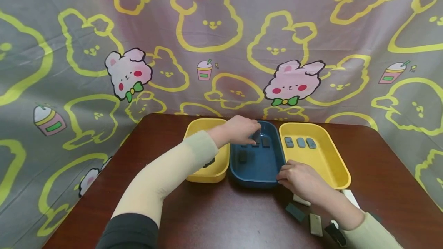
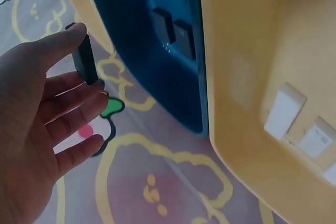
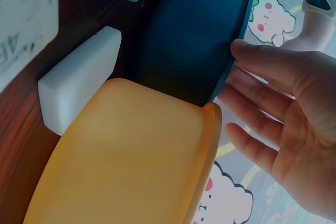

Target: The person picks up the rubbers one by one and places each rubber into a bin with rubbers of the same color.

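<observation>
My left hand (image 1: 242,129) reaches over the far part of the blue tray (image 1: 257,170). In the left wrist view it pinches a dark eraser (image 2: 85,60) between thumb and fingertips, above the tray. More dark erasers (image 1: 265,142) lie on the tray's floor. At the near right corner of this tray, my right hand (image 1: 302,180) pinches the rim, thumb against fingers, as the right wrist view shows. The left yellow tray (image 1: 207,178), partly hidden by my left sleeve, holds white erasers (image 2: 285,109). Three blue-grey erasers (image 1: 301,142) stand in the right yellow tray (image 1: 330,160).
Loose erasers lie on the brown table (image 1: 221,218) below my right forearm: a dark green one (image 1: 295,212), an olive one (image 1: 315,224), a black one (image 1: 335,235) and white ones (image 3: 79,80). The three trays stand side by side before a patterned curtain (image 1: 228,60).
</observation>
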Demonstrator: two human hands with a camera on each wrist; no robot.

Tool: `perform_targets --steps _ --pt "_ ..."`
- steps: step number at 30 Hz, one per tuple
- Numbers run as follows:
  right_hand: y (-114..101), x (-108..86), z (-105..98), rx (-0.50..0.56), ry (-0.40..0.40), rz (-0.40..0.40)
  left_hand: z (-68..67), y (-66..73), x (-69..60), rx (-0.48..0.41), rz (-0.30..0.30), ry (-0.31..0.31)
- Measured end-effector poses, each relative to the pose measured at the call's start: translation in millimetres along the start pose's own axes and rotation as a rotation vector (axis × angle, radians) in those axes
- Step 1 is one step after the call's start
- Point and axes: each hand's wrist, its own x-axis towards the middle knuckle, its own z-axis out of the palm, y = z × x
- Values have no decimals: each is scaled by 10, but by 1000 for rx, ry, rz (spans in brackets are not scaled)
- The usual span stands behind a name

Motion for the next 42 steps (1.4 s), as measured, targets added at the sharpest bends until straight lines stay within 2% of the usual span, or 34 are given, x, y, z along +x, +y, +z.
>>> perform_targets --steps 9,17,23,29,34,42 --pt "5 0 -3 15 -1 4 141 148 190 26 -26 -115" --pt "-1 -1 -6 33 -9 15 284 214 257 -71 -87 -202" --pt "1 -4 -4 36 -10 17 323 307 290 -51 -96 -255" --pt "6 2 -5 33 -7 20 327 393 376 -28 -97 -280" --pt "9 -2 9 31 1 15 372 425 451 -27 -133 -310" --pt "10 -7 8 30 -2 14 369 446 435 -51 -163 -339"
